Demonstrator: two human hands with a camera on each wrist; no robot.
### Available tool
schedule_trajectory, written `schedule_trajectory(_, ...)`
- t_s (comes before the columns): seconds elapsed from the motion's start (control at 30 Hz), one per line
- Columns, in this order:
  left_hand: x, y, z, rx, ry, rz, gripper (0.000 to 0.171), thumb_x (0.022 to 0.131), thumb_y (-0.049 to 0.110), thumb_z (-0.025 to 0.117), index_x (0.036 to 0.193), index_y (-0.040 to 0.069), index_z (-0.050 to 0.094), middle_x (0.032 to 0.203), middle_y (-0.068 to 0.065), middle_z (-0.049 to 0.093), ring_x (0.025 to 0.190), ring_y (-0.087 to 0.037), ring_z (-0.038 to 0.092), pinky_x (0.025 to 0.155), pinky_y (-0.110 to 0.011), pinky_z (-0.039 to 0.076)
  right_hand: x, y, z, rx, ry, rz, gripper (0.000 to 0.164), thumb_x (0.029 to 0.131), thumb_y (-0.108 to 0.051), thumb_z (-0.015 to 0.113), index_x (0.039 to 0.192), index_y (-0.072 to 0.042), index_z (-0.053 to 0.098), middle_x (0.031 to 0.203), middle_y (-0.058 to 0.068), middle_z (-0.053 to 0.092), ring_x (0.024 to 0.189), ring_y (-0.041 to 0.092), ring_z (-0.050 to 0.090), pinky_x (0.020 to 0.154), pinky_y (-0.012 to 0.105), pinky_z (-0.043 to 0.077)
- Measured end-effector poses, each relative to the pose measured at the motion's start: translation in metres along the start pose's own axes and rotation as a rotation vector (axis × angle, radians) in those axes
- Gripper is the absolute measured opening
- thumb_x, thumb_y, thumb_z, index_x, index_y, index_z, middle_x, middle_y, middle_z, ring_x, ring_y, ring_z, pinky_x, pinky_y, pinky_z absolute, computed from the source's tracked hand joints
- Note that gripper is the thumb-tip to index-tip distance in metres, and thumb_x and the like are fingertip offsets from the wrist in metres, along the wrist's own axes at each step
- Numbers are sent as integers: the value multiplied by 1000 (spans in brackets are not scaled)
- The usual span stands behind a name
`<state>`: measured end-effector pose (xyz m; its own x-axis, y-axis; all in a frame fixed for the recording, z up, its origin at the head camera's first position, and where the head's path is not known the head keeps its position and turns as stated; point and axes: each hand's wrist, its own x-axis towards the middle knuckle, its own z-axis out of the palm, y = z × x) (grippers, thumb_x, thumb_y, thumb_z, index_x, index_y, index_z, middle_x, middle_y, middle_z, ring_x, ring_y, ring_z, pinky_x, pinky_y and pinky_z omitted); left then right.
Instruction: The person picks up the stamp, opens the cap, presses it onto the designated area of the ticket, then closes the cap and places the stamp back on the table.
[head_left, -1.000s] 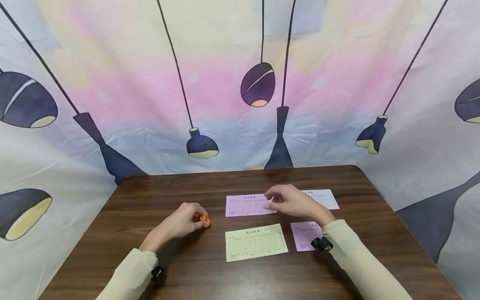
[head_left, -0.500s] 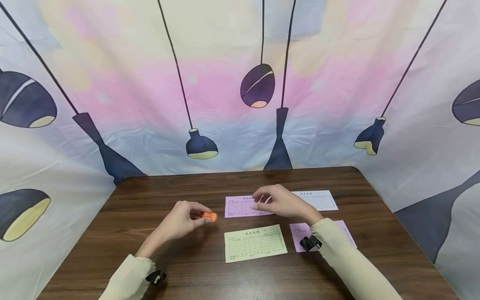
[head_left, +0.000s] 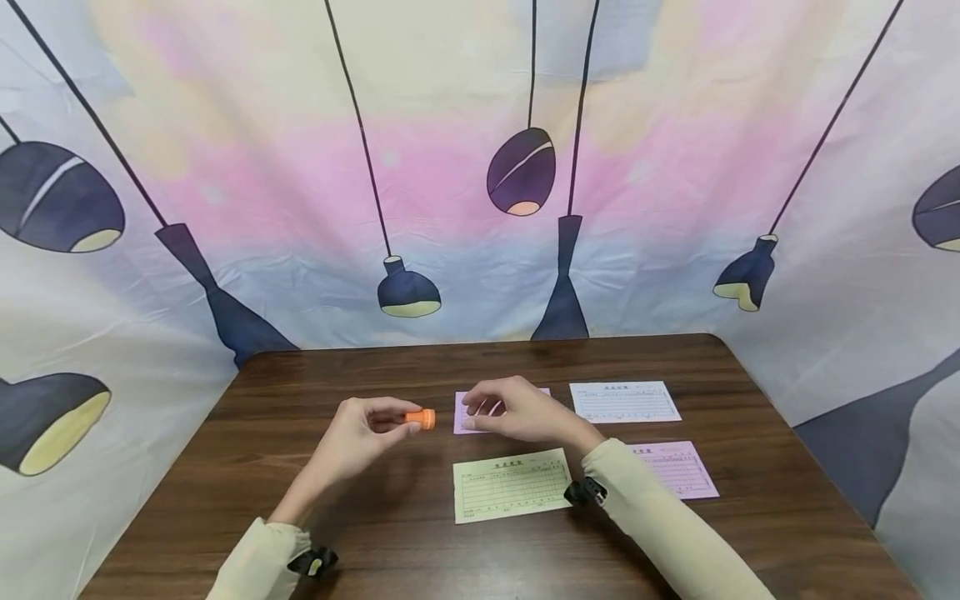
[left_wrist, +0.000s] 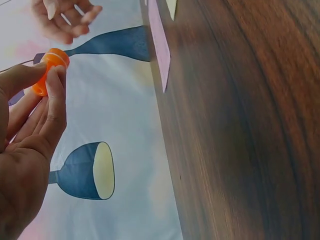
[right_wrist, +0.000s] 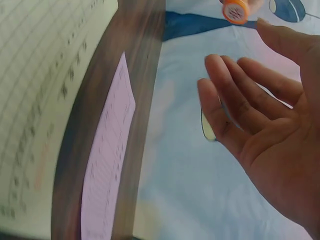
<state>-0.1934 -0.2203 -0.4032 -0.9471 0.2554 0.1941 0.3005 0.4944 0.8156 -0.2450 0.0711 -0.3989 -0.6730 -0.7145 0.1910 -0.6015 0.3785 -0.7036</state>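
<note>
Lifted from the desk [head_left: 405, 537] and tipped on its side, an orange cylinder [head_left: 422, 418] hangs left of the desk's centre, toward the far edge, pinched in the fingers of a person's left hand [head_left: 362, 429]. The right hand [head_left: 519, 410], fingers loosely curved around nothing, has come left above a pink slip [head_left: 459, 407], apparently putting the cylinder within both hands' reach. Its facing end is pale with red marks.

Below the left hand [head_left: 352, 437] spreads a dark wood-grain table [head_left: 405, 533]; beyond that hand hangs pastel cloth [head_left: 450, 167] printed with navy lamps [head_left: 408, 287].
</note>
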Motion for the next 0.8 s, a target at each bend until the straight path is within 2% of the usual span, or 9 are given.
schedule_trajectory(0.2, -3, -1, 1, -58, 19, 8, 22, 89, 11, 85, 111, 9, 80, 106, -12, 81, 89, -7, 77, 79, -23, 63, 9, -5, 17, 79, 45, -9, 34, 97, -25, 77, 126, -9, 71, 116, 6, 77, 100, 12, 72, 90, 30, 60)
schedule_trajectory(0.33, -4, -3, 0, -113, 20, 9, 22, 89, 9, 84, 110, 8, 80, 107, -15, 79, 90, -10, 78, 80, -25, 63, 16, -10, 27, 147, 90, -11, 44, 96, -27, 79, 132, -7, 67, 120, 14, 76, 105, 18, 74, 93, 39, 62)
schedule_trajectory(0.43, -3, -4, 1, -149, -3, -4, 22, 89, 7, 83, 111, 6, 79, 111, -18, 78, 91, -11, 79, 80, -27, 64, 19, -12, 33, 188, 116, -14, 44, 95, -23, 80, 132, -4, 66, 120, 16, 76, 106, 22, 75, 95, 44, 62)
schedule_trajectory(0.63, -4, -6, 4, -253, -45, -34, 23, 91, 4, 81, 113, 0, 77, 119, -25, 74, 96, -14, 79, 84, -34, 65, 23, -15, 42, 268, 163, -28, 33, 94, -22, 81, 124, -9, 73, 118, 7, 78, 107, 22, 76, 91, 34, 62)
schedule_trajectory(0.8, -3, -6, 5, -290, -40, -27, 25, 90, 6, 82, 113, -2, 77, 119, -26, 74, 96, -14, 80, 84, -33, 64, 24, -15, 46, 313, 205, -17, 28, 93, -23, 82, 119, -12, 78, 113, 3, 80, 100, 12, 77, 85, 27, 62)
